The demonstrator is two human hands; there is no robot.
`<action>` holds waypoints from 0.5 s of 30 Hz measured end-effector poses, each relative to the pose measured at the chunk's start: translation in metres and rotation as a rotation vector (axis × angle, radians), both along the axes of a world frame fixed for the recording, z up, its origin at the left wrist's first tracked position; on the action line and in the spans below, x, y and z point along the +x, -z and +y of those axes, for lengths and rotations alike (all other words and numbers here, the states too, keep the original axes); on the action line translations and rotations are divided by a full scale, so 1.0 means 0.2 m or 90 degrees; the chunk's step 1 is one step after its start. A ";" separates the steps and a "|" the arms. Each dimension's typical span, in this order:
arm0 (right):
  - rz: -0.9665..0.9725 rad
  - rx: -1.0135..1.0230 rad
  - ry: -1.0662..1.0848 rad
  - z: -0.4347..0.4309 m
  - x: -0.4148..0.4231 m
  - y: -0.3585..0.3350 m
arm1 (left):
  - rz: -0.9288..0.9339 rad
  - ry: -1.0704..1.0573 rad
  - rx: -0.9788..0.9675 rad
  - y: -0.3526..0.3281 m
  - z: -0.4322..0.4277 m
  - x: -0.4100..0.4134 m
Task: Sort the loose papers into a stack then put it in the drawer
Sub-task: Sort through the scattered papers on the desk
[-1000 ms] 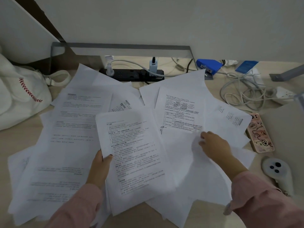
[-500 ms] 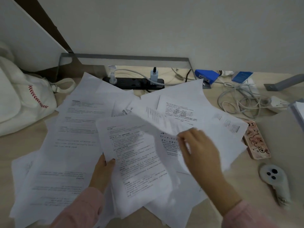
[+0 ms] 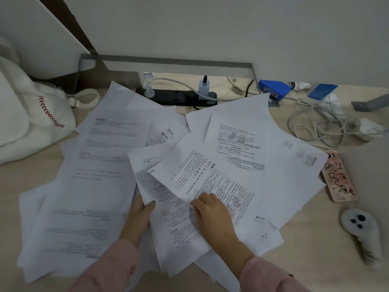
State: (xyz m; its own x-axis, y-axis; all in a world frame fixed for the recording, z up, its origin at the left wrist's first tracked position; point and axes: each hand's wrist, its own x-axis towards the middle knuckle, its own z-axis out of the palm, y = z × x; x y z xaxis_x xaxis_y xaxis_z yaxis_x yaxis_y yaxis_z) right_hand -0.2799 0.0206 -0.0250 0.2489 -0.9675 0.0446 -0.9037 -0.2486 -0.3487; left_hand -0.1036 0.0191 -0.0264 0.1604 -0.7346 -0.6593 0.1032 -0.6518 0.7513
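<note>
Several loose printed papers (image 3: 101, 165) lie spread over the wooden desk (image 3: 311, 249). My left hand (image 3: 139, 218) grips the left edge of a small stack of sheets (image 3: 174, 224) near the front middle, thumb on top. My right hand (image 3: 212, 213) holds a printed sheet (image 3: 202, 178) turned at an angle, lying on top of that stack. More sheets (image 3: 280, 165) lie to the right and behind. No drawer is in view.
A white bag (image 3: 27, 123) sits at the left. A black power strip (image 3: 179, 98), a blue stapler (image 3: 273, 90) and tangled white cables (image 3: 320, 127) line the back. A pink-cased phone (image 3: 339, 178) and a white controller (image 3: 360, 230) lie at the right.
My right hand picked a sheet from the right pile and carried it left onto the stack that my left hand holds. The camera tilted down a little.
</note>
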 end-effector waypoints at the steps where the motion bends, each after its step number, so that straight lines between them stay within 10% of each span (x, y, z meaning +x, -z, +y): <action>1: 0.005 -0.012 -0.016 0.00 -0.01 0.00 | 0.002 0.003 0.003 0.01 0.00 0.02; 15: -0.262 0.085 0.248 0.11 -0.36 -0.07 | 0.001 -0.007 0.040 0.01 -0.05 0.17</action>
State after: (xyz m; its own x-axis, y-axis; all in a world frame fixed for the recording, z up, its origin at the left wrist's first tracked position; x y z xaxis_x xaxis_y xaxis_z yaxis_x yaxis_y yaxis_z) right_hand -0.3528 0.0426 -0.0103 -0.1392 -0.9880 -0.0665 -0.7027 0.1458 -0.6964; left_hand -0.0705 0.0084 -0.0287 0.1665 -0.6904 -0.7040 0.1118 -0.6961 0.7091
